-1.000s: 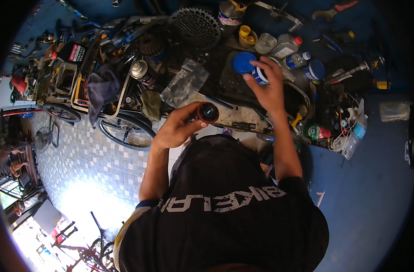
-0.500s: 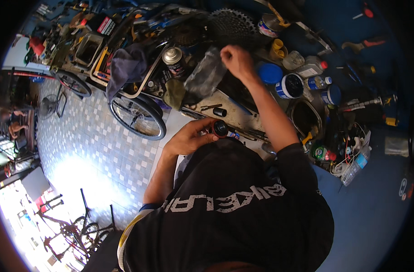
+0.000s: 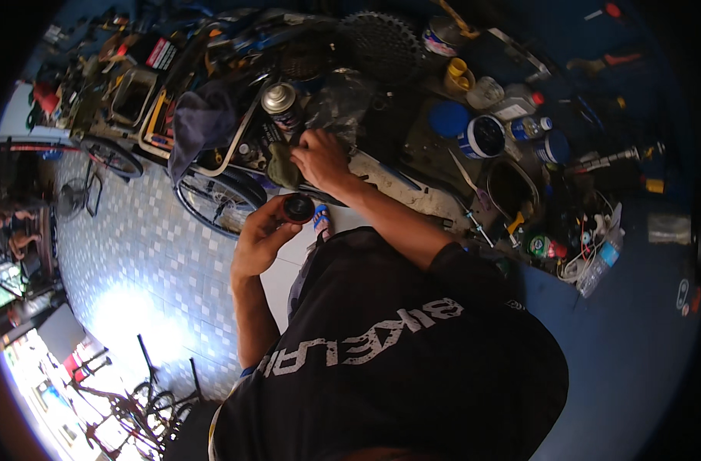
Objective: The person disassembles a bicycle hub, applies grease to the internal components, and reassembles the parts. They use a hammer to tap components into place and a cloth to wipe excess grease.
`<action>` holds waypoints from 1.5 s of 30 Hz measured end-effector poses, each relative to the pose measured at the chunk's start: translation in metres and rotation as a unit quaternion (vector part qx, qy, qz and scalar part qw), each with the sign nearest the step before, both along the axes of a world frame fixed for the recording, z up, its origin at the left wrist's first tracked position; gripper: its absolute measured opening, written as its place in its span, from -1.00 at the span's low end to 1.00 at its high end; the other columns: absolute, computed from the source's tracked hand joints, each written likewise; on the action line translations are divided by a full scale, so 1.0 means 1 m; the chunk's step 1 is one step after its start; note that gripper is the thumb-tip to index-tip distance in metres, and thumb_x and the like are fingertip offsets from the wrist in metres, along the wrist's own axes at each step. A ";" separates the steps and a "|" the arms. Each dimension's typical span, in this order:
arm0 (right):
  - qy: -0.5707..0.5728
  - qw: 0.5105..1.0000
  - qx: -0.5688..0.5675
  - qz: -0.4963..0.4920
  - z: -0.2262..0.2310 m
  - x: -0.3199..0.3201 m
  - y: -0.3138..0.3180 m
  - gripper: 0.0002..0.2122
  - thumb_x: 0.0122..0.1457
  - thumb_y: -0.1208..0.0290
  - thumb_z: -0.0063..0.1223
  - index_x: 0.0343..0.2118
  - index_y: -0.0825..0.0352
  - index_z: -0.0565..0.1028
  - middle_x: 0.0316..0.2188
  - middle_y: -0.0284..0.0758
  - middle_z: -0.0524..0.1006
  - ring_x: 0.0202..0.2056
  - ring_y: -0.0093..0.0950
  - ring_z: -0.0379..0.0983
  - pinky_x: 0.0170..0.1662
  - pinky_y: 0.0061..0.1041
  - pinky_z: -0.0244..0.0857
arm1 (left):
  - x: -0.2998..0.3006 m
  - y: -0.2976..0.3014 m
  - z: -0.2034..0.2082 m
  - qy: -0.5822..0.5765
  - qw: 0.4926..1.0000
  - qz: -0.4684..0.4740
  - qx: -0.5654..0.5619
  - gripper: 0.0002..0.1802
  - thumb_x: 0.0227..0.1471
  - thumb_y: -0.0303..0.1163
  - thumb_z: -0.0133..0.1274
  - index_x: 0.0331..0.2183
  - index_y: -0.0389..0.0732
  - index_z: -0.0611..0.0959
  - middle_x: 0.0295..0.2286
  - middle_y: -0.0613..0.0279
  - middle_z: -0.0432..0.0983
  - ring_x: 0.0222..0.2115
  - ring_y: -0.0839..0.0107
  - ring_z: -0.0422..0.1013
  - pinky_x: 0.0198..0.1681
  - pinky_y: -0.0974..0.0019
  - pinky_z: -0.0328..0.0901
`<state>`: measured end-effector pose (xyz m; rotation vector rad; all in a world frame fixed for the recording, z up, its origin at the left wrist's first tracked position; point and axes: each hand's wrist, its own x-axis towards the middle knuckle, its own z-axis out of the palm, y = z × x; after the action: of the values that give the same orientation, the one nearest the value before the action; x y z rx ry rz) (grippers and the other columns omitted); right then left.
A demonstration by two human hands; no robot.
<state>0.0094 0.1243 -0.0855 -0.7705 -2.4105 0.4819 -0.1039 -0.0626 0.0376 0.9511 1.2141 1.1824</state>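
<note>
My left hand [image 3: 260, 234] holds a round black part with a reddish rim [image 3: 299, 208] between thumb and fingers, its dark face turned up. Across the bench edge reaches my right hand [image 3: 322, 160], its fingers curled against the right side of a green rag [image 3: 283, 169]; the fingertips are partly hidden. Just behind the rag stands a spray can [image 3: 280, 104] with a silver top. Beyond my right knuckles lies a crumpled clear plastic bag [image 3: 341, 104]. My right forearm covers part of the light-coloured bench strip [image 3: 415, 198].
A dark cloth [image 3: 200, 123] hangs over a metal frame at left, above a bicycle wheel [image 3: 216, 200]. Large toothed sprockets [image 3: 381, 46] lie at the back. On the right are an open white-and-blue tub [image 3: 482, 137], bottles, scissors [image 3: 469, 177] and a metal basin [image 3: 512, 188].
My right hand has come down and left from above the plastic bag to the green rag. My left hand, still gripping the black part, has shifted left. The view has turned slightly.
</note>
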 end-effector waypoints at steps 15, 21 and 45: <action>0.032 0.974 -0.203 -0.094 0.034 0.070 -0.004 -0.60 0.07 0.32 0.42 -0.02 0.21 0.59 -0.12 -0.16 0.54 -0.09 -0.17 0.58 -0.07 -0.24 0.49 | 0.043 0.109 -0.003 0.025 0.996 0.018 0.086 -0.46 0.10 -0.72 0.24 0.08 -0.30 0.44 -0.10 0.19 0.59 -0.11 0.51 0.52 -0.06 0.41 0.42; 0.053 0.928 -0.314 -0.191 0.037 0.224 -0.009 -0.71 0.22 0.15 0.34 -0.10 0.21 0.66 -0.32 -0.23 0.69 -0.29 -0.29 0.66 -0.20 -0.30 0.50 | 0.081 0.204 -0.083 0.317 0.939 0.019 0.135 -0.49 0.04 -0.36 0.39 0.04 -0.11 0.61 -0.12 0.13 0.65 -0.07 0.12 0.55 -0.01 0.11 0.40; 0.021 0.937 -0.210 -0.278 0.072 0.280 0.011 -0.73 0.27 0.35 0.32 -0.01 0.24 0.63 -0.42 -0.40 0.61 -0.45 -0.59 0.49 -0.33 -0.52 0.38 | 0.049 0.111 -0.063 0.471 0.865 0.151 0.088 -0.85 0.12 -0.34 0.31 -0.28 -0.18 0.73 -0.31 0.10 0.64 -0.30 0.12 0.63 -0.22 0.08 0.49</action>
<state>0.2894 0.1356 -0.0132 -1.5451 -1.9363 0.7712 -0.0551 0.0488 -0.0256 1.6180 2.1120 1.0879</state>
